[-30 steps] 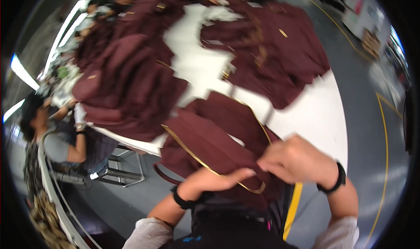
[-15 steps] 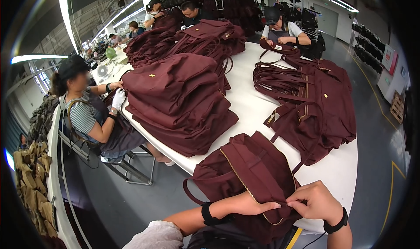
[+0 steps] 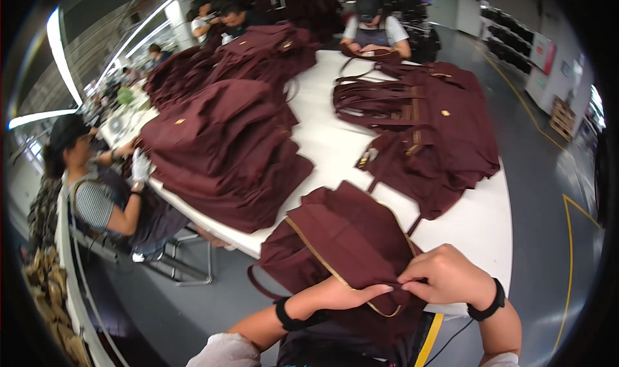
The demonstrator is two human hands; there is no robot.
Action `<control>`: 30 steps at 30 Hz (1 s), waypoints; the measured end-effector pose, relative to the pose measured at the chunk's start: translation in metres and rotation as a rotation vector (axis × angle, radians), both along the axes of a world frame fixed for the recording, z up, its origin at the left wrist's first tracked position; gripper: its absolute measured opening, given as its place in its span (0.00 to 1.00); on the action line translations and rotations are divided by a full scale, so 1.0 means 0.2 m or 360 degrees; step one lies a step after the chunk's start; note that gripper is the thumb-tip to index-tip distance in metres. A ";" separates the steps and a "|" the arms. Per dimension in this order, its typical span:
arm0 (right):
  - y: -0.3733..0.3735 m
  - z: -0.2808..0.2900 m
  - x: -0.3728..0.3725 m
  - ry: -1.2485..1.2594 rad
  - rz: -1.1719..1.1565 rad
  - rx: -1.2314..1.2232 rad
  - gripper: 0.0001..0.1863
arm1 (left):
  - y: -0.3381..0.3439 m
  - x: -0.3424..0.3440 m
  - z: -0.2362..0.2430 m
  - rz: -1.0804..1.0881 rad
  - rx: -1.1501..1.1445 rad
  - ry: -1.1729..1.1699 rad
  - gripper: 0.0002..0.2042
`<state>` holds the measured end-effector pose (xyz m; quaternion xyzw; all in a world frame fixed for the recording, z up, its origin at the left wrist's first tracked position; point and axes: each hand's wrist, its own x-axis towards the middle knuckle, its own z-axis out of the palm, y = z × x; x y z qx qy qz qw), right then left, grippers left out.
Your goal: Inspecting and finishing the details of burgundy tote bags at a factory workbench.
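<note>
A maroon fabric bag [image 3: 351, 235] with a gold-toothed zipper [image 3: 314, 249] lies at the near edge of the white table, partly over my lap. My left hand [image 3: 342, 293] grips its near end, thumb on top and the other fingers hidden beneath the cloth. Close beside that thumb, my right hand [image 3: 448, 275] pinches the bag's edge near the end of the zipper. Whether a small part sits between the right fingertips cannot be made out. One strap loops out at the bag's left side.
Stacked maroon bags [image 3: 219, 151] cover the table's left side. More bags with straps [image 3: 445, 135] lie at the right on the white tabletop [image 3: 322, 154]. A seated co-worker [image 3: 106, 186] works at the left, another person [image 3: 374, 31] at the far end. A black cord hangs by my right wrist.
The whole scene has shifted left in the picture as my view turned. Both hands keep nearly the same hold on the bag, and the cloth between them looks slightly flatter.
</note>
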<state>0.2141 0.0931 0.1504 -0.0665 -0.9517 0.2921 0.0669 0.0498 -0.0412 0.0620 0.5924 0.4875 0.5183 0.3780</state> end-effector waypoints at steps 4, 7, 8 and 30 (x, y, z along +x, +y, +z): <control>0.04 -0.03 0.02 0.0006 0.0076 -0.0021 0.05 | 0.03 -0.01 0.02 -0.0053 -0.0040 -0.0003 0.11; 0.03 -0.04 0.03 0.0066 0.0118 0.0059 0.03 | 0.03 -0.01 0.00 -0.0083 -0.0068 0.0063 0.11; 0.02 -0.03 0.03 0.0063 0.0122 0.0067 0.03 | 0.03 -0.01 0.00 -0.0067 -0.0063 0.0091 0.10; -0.03 0.00 0.02 0.0005 0.0008 -0.0058 0.04 | -0.01 0.01 -0.03 -0.0028 0.0091 -0.0107 0.10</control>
